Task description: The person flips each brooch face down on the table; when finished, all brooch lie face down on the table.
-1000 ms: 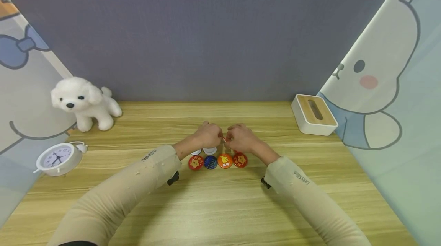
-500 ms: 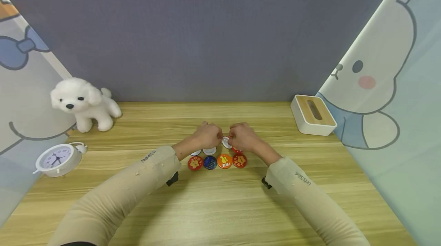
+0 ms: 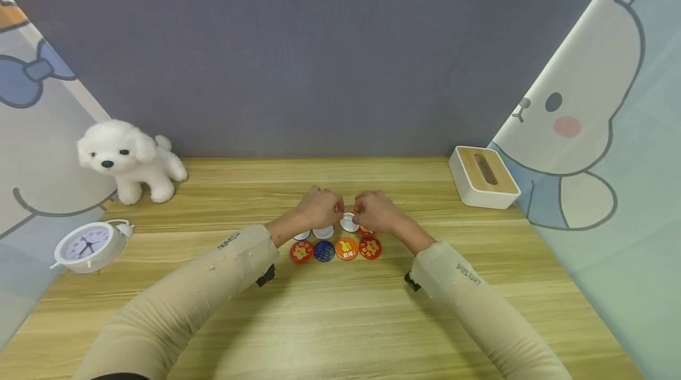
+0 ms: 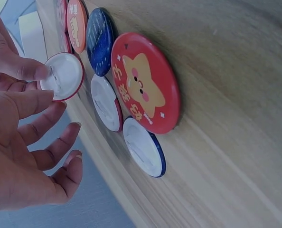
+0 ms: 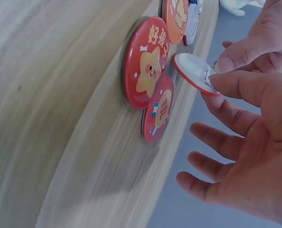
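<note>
A round pin badge [image 3: 349,222] with a red rim is held just over the table, its white back and pin facing up in the head view. My right hand [image 3: 375,212] pinches it between thumb and index finger at the pin [image 5: 207,73]. From the other side, my left hand [image 3: 321,208] grips its edge with thumb and index finger; the other fingers are spread loosely in the left wrist view. Nearer me lies a row of badges: red star [image 3: 301,252], dark blue [image 3: 324,251], orange [image 3: 346,248] and red star [image 3: 370,247].
Behind that row lie two white-backed badges [image 4: 106,103] [image 4: 144,147] and a red badge [image 5: 158,109], partly hidden by my hands in the head view. A plush dog [image 3: 130,158] and an alarm clock [image 3: 90,246] stand left; a tissue box [image 3: 484,177] sits right.
The held badge has turned from tilted and mostly covered to showing its white back. My right hand has shifted slightly right; my left hand has hardly moved.
</note>
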The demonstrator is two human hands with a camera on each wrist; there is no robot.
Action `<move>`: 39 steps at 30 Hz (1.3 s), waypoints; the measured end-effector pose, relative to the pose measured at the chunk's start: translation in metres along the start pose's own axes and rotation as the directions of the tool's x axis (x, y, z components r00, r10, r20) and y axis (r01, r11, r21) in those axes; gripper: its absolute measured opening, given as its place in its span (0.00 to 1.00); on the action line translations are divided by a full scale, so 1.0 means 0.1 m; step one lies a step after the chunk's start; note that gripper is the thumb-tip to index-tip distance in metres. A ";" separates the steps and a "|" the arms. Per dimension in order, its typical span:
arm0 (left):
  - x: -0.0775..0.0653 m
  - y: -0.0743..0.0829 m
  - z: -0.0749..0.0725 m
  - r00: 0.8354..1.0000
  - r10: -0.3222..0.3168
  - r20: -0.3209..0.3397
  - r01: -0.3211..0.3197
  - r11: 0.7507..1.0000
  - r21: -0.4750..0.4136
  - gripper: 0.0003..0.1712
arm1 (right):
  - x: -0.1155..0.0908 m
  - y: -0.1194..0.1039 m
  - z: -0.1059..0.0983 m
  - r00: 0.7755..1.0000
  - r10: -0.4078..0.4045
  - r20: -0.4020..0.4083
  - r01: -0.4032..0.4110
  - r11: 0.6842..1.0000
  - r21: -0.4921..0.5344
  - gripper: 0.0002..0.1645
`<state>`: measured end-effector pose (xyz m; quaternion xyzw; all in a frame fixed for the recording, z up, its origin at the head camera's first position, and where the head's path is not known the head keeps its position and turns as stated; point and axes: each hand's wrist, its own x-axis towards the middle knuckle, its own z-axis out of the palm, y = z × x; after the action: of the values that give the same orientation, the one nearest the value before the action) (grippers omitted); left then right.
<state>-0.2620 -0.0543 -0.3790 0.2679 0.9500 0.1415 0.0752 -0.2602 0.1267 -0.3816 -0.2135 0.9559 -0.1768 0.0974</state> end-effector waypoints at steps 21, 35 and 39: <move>0.05 -0.02 -0.06 0.999 0.036 0.026 -0.039 0.990 0.135 0.08 | 0.12 0.01 0.03 1.000 -0.025 0.003 0.025 0.999 -0.041 0.04; 0.10 -0.06 -0.01 0.999 -0.008 0.050 0.001 0.988 0.153 0.09 | 0.20 -0.03 0.00 0.999 -0.038 0.029 0.040 0.997 -0.068 0.06; 0.11 -0.06 -0.01 0.998 -0.008 0.064 -0.002 0.988 0.153 0.08 | 0.22 -0.03 0.00 0.998 -0.016 0.063 0.021 0.997 -0.069 0.08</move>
<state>-0.2741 -0.0537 -0.3809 0.2760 0.9556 0.0595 0.0850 -0.2782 0.1146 -0.3833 -0.2310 0.9560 -0.1373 0.1179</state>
